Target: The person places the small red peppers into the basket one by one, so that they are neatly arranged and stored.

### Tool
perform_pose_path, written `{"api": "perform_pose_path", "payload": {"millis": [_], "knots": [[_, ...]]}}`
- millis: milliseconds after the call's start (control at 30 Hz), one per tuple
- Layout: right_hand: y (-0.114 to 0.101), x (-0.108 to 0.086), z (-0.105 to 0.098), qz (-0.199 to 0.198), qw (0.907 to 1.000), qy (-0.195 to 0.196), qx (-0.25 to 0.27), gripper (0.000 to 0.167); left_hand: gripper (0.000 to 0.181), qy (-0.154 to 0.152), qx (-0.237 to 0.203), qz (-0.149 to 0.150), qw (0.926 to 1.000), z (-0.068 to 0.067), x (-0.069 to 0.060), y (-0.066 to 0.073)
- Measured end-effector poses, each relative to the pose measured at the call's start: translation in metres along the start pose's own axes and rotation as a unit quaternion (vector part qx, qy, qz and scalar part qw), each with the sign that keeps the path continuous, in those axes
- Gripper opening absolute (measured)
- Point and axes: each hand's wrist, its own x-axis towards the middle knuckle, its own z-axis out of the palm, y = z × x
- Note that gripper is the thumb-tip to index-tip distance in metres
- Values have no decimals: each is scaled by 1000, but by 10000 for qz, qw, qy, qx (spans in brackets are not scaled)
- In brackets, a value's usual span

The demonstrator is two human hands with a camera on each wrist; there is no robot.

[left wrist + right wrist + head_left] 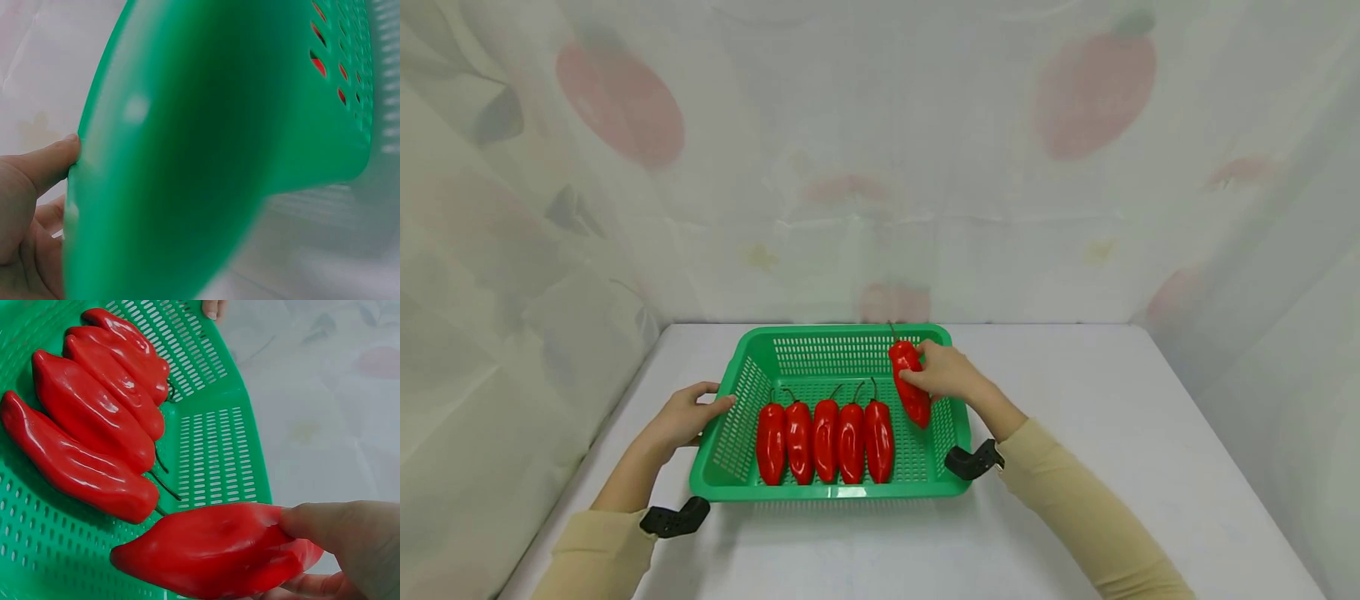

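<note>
A green plastic basket (831, 492) with slotted walls holds several glossy red peppers (825, 440) lying side by side, stems toward the far wall. My left hand (688, 414) grips the basket's left rim, thumb on top; in the left wrist view that rim (125, 187) fills much of the picture beside the thumb (53, 162). Over the basket's right part, my right hand (951, 372) pinches another red pepper (910, 387), tilted with its stem up and away. The right wrist view shows this pepper (206, 553) between thumb and fingers, apart from the row.
The basket stands on a white table (1097, 417). A pale curtain with faded fruit prints (880, 167) hangs behind the table and along both sides. Black wrist cameras (973, 461) are strapped to both wrists, the right one close to the basket's right rim.
</note>
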Motion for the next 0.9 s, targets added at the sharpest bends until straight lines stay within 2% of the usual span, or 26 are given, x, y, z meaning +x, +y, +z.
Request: {"api": "perform_pose_path", "payload": {"millis": [100, 333, 600, 900], "knots": [[0, 2, 3, 99, 9999, -85, 80, 53, 65, 15, 15, -26, 10000, 0, 1, 0], [1, 4, 12, 9, 9998, -181, -1, 48, 65, 39, -4, 12, 10000, 0, 0, -1], [2, 6, 19, 102, 9995, -308, 65, 55, 67, 29, 9, 5, 10000, 0, -1, 0], [-1, 6, 20, 241, 9974, -672, 142, 59, 66, -4, -140, 34, 9999, 0, 0, 0]]}}
